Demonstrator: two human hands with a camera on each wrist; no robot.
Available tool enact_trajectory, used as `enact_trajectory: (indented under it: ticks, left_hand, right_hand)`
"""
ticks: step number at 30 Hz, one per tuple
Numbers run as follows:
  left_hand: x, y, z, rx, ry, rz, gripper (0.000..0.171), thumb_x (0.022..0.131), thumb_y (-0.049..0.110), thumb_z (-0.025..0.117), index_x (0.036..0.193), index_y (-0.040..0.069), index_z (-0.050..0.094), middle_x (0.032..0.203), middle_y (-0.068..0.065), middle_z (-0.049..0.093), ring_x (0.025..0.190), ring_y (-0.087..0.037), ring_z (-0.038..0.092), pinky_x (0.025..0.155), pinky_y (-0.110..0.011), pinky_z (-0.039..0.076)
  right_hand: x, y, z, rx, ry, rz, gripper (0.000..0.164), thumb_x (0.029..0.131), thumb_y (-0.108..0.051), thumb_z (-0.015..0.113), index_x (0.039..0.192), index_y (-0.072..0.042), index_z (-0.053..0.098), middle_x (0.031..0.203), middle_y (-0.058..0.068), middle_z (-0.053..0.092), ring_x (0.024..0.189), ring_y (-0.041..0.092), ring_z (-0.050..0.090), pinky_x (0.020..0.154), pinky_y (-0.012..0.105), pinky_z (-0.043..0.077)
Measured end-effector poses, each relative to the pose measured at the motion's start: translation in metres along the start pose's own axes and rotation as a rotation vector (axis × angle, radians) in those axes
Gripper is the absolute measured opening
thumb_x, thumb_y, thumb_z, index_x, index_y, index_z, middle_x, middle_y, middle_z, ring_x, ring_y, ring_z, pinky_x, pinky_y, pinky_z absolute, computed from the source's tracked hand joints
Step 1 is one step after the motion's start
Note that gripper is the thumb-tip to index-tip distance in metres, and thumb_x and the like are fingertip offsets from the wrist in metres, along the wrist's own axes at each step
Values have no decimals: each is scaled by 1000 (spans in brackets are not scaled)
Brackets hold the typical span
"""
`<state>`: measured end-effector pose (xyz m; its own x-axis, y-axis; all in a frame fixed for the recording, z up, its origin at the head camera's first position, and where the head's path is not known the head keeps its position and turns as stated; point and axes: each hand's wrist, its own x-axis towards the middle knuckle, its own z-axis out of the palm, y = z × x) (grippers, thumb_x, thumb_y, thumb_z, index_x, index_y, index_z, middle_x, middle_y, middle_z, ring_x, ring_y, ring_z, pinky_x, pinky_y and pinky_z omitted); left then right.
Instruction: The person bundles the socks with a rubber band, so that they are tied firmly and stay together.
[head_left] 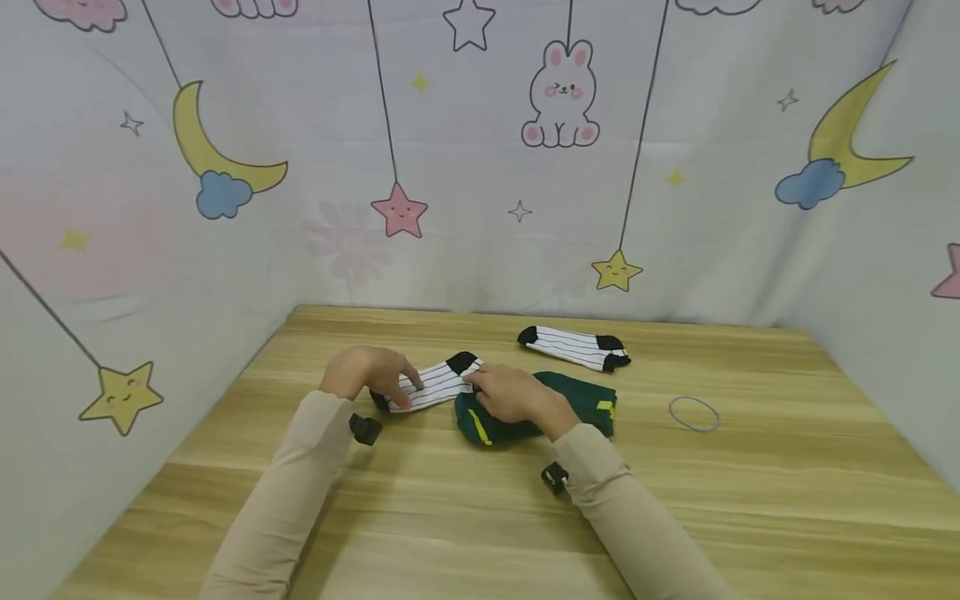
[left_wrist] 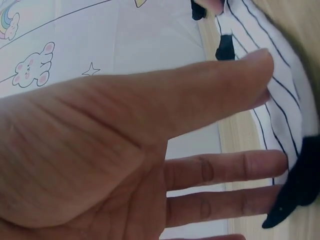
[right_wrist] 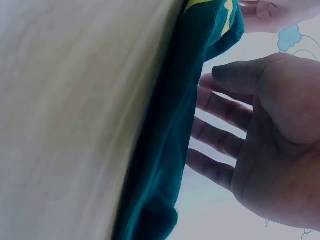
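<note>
A white ankle sock point(head_left: 435, 385) with thin dark stripes and black toe and heel lies flat left of centre. My left hand point(head_left: 375, 375) reaches over its left end; in the left wrist view its straight thumb and fingers point(left_wrist: 225, 167) rest along the striped fabric. My right hand point(head_left: 513, 393) is at the sock's other end, fingertips right at the cuff. Beneath that hand lies a dark green sock point(head_left: 577, 393) with yellow marks. The right wrist view has the green sock standing in front of the fingertips, with the fingers point(right_wrist: 217, 137) extended and spread.
A second white striped sock point(head_left: 570, 344) lies farther back on the wooden table point(head_left: 450, 517). To the right is a thin blue ring point(head_left: 708, 430). Small black devices point(head_left: 365, 429) sit at both wrists. A printed white curtain point(head_left: 465, 267) hangs behind the table and along its sides.
</note>
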<state>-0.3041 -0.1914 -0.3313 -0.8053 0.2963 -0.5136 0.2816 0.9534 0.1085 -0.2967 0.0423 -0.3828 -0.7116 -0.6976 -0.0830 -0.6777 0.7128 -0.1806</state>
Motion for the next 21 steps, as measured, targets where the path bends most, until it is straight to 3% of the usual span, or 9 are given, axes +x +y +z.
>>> enact_trajectory:
  ticks: [4, 8, 11, 15, 21]
  left_hand:
    - [0, -2, -1, -8, 1, 35, 43, 94, 28, 71, 137, 24, 62, 111, -5, 64, 103, -20, 57, 97, -49, 45]
    - [-2, -6, -1, 7, 34, 45, 43, 94, 27, 72, 136, 22, 62, 126, -9, 62, 116, -24, 56, 100, -52, 44]
    - [-3, -9, -1, 10, 46, 28, 42, 93, 28, 72, 133, 21, 63, 141, -12, 55, 127, -30, 52, 101, -55, 42]
    - [-5, -13, -1, 13, 31, -5, 38, 93, 30, 73, 128, 20, 65, 140, -11, 55, 125, -31, 52, 99, -55, 43]
    - [-6, -16, -2, -33, -19, -48, 32, 93, 30, 72, 123, 21, 65, 109, -3, 63, 98, -24, 61, 80, -42, 47]
  right_hand:
    - [-1, -2, 0, -14, 22, -20, 29, 104, -12, 52, 129, -6, 66, 118, 10, 62, 113, 23, 58, 100, 39, 46]
    - [-2, -2, 0, 0, 40, -33, 23, 102, -10, 55, 118, -6, 71, 105, 8, 62, 101, 22, 58, 92, 40, 48]
    - [-3, -2, 0, 13, 37, -38, 22, 102, -11, 55, 117, -6, 71, 106, 8, 64, 101, 22, 58, 92, 38, 48]
    - [-2, -1, -2, 46, 24, -29, 23, 102, -11, 57, 118, -5, 71, 111, 10, 64, 102, 22, 56, 92, 38, 48]
    - [-2, 1, -2, 94, 25, -8, 21, 101, -11, 59, 117, -5, 71, 133, 19, 54, 120, 30, 55, 99, 44, 46]
